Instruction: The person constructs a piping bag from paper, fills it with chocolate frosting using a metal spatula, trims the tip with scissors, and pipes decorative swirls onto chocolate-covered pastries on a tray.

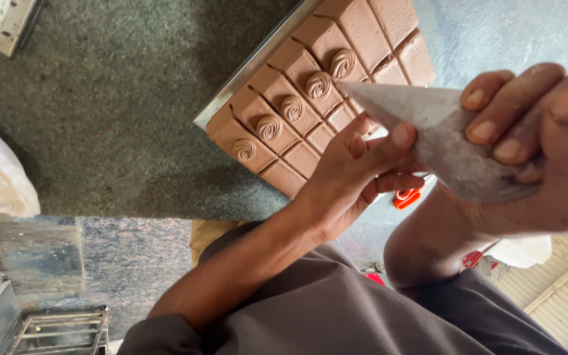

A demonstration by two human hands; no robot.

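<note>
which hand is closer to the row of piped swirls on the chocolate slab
Left. The left hand guides the piping bag near its tip, just beside the swirls on the chocolate slab. The right hand squeezes the bag's wide end, farther away.

Brown frosted cake (310, 98), cut into rectangular pieces, on a metal-edged tray (251, 66) atop a dark stone worktop (119, 112). Five piped swirls (292, 108) in a diagonal row. Piping bag (442, 138), grey-white and cone-shaped, its tip beside the uppermost swirl. Right hand (534, 138) closed around the bag's wide end. Left hand (356, 174) pinching the bag nearer the tip, above the cake.
</note>
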